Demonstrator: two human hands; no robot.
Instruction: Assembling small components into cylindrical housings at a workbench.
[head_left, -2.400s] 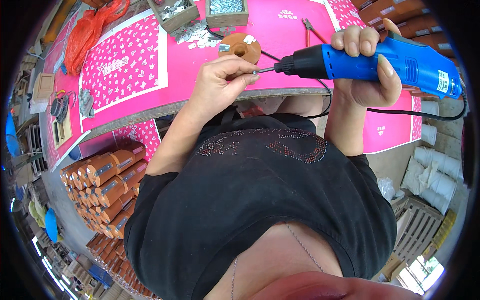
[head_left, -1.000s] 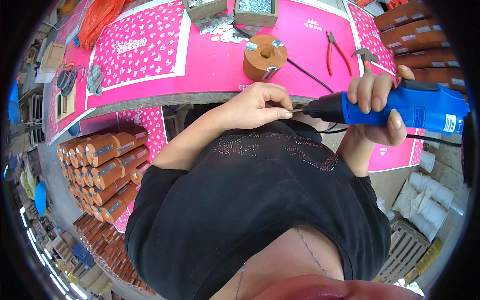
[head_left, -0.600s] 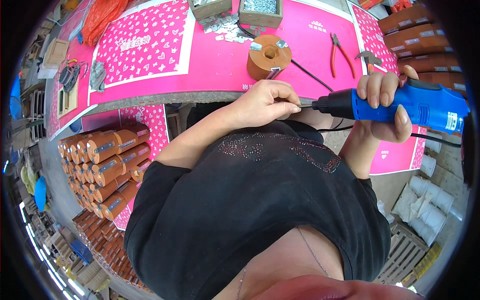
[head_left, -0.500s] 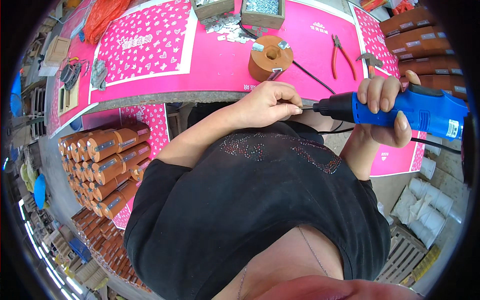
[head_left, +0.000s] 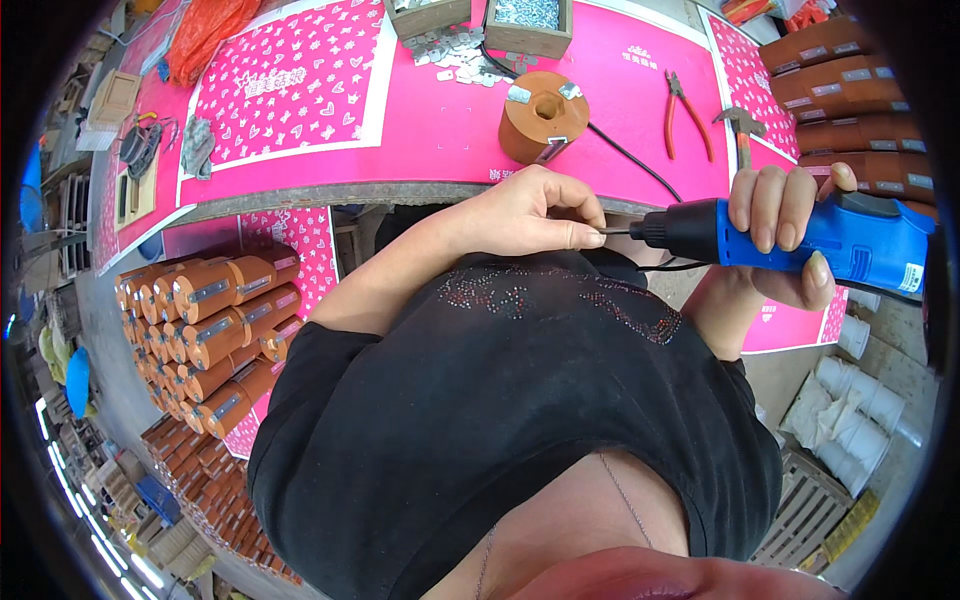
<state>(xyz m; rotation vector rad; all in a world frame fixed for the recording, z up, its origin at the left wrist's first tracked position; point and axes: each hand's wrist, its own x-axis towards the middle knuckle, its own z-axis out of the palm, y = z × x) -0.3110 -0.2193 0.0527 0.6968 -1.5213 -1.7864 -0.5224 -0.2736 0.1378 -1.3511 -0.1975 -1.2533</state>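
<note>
My right hand (head_left: 780,222) is wrapped round a blue and black electric screwdriver (head_left: 850,245), held sideways with its nose to the left. A thin metal bit (head_left: 618,231) sticks out of the nose. The thumb and fingertips of my left hand (head_left: 545,212) are pinched round the bit's end. Whether a small screw is also between them is hidden. Just beyond, a brown wooden cylinder (head_left: 535,135) with a hole in its top stands on the pink-covered table (head_left: 620,100). Two small metal plates lie on its top and another sits on its side.
Loose metal plates (head_left: 455,55) lie near two wooden boxes, one holding small metal parts (head_left: 527,12). Red-handled pliers (head_left: 685,115) and a hammer (head_left: 742,125) lie to the right. Brown cylinders are stacked at the right (head_left: 840,90) and lower left (head_left: 215,330). A black cable (head_left: 640,165) crosses the table.
The screwdriver has shifted slightly right and down in my right hand. My left thumb and fingers have closed lower, at the bit's tip. The cylinder has stayed in place.
</note>
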